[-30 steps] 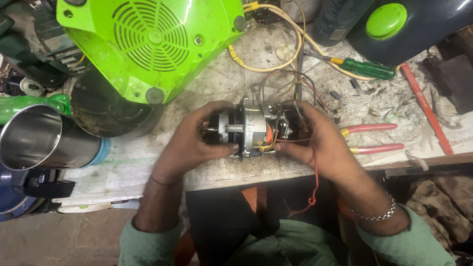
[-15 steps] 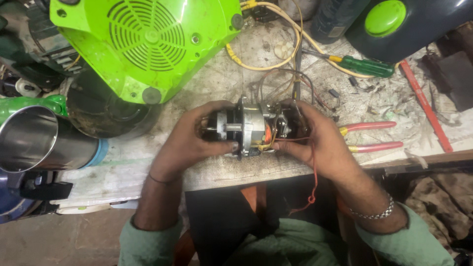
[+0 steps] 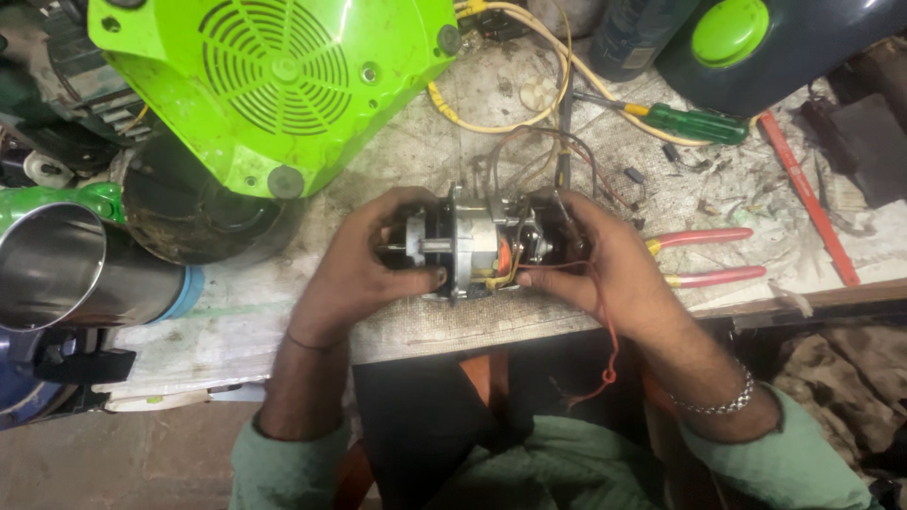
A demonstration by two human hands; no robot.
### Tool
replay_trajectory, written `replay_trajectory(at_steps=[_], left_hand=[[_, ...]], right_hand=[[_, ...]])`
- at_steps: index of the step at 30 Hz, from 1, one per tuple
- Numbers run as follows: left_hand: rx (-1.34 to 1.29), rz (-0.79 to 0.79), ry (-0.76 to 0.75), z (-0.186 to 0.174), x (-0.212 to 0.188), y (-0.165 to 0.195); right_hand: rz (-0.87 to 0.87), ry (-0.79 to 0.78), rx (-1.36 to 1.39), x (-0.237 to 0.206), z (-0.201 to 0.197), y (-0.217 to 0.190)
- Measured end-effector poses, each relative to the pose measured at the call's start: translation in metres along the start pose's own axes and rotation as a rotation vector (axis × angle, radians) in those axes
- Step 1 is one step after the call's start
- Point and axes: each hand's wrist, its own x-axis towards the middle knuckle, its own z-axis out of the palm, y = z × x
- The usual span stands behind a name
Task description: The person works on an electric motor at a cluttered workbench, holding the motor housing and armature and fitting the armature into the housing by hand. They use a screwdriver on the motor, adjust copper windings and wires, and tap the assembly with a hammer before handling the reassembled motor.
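**Motor held in both hands at the near edge of the tabletop**

Motor (image 3: 477, 246) first: you have a small electric motor, lying on its side just inside the near edge of the tabletop (image 3: 416, 161), gripped from both ends. Your left hand (image 3: 364, 260) wraps the shaft end, fingers curled over the top and the thumb pressed underneath near the bare steel shaft. Your right hand (image 3: 595, 260) closes round the wired end, thumb and fingers pinching the housing there.

Judge it as dense for its size: a metal frame, a dull silver band round the middle, dark end pieces and copper-coloured windings inside. It should be stiff and will not give under your grip, but the thin red wire (image 3: 605, 340) trailing off the edge towards your lap and the yellow leads at the right end look easy to snag or tear. Hold by the solid frame and end pieces, not by the wiring or the shaft, which may turn.

Around you the tabletop is grimy and gritty, a rough surface. A bright green plastic fan cover (image 3: 274, 85) with a round grille sits at the far left corner, a shiny steel cup (image 3: 66, 269) lies at the left edge, red-handled pliers (image 3: 709, 255) rest just beside your right hand, and a green screwdriver (image 3: 690, 121) lies farther back.
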Motion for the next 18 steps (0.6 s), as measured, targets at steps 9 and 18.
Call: replay_trajectory(at_steps=[9,18], left_hand=[[-0.218,-0.044,0.011,-0.014,-0.016,-0.012],[-0.090,-0.016,-0.024,-0.024,-0.025,-0.010]], right_hand=[[-0.019,0.060,-0.501,-0.029,-0.031,-0.012],[0.025,0.037,-0.776,-0.051,-0.055,-0.006]])
